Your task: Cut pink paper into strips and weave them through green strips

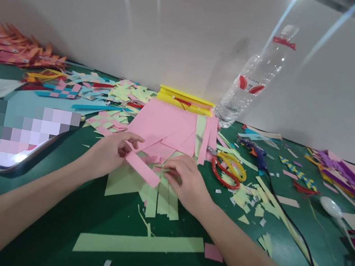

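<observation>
My left hand point(109, 150) is closed in a pinch on one end of a pink paper strip point(143, 169), which slants down to the right. Facing it, my right hand point(189, 183) pinches at pale green paper strips point(163, 197) that hang toward me, side by side. A pale green sheet point(123, 180) lies under the strips, partly covered. Behind both hands are pink sheets point(162, 119) in a pile. Scissors with red and yellow handles point(225, 176) rest just right of my right hand. A long pale green strip point(140, 243) lies nearer to me.
A clear plastic bottle point(252, 79) leans at the back by a yellow folded piece point(186, 100). On the right are a glue gun point(256, 154) with a black cord, paper scraps and a white spoon point(332, 208). A phone-like device point(56, 139) and woven paper pieces point(64, 90) lie left.
</observation>
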A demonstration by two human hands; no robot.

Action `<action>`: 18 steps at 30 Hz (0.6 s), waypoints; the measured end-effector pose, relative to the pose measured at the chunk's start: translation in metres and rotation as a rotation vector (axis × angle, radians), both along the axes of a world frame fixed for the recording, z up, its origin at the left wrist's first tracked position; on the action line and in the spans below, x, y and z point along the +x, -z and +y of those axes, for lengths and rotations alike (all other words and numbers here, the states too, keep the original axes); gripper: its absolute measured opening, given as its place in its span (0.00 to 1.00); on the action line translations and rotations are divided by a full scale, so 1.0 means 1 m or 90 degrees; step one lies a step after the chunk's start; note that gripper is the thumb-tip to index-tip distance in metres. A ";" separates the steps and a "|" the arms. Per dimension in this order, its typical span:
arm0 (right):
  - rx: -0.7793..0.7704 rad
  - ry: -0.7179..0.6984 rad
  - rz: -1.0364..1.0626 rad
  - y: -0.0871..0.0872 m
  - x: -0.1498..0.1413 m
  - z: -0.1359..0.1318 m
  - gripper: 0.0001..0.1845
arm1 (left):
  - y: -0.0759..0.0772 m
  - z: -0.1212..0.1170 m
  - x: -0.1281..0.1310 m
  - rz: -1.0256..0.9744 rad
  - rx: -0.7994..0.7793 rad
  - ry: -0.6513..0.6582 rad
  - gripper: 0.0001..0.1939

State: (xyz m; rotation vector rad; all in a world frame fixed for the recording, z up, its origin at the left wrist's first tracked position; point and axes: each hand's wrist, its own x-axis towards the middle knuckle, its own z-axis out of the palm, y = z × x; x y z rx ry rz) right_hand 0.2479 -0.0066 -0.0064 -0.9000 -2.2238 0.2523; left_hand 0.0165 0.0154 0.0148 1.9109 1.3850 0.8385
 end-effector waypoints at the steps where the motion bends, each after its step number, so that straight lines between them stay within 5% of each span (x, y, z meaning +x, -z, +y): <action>1: 0.003 -0.002 0.006 -0.001 0.000 0.000 0.07 | -0.001 -0.001 0.001 -0.012 -0.008 0.005 0.21; 8: 0.075 -0.040 0.045 -0.002 0.001 0.000 0.05 | -0.004 -0.003 0.005 -0.113 -0.063 -0.021 0.21; 13: 0.112 -0.047 0.038 -0.003 0.000 0.000 0.05 | -0.007 -0.004 0.004 -0.212 -0.002 -0.061 0.19; 18: 0.115 -0.039 0.029 -0.003 -0.001 -0.002 0.06 | -0.002 -0.008 0.011 -0.170 0.015 -0.014 0.17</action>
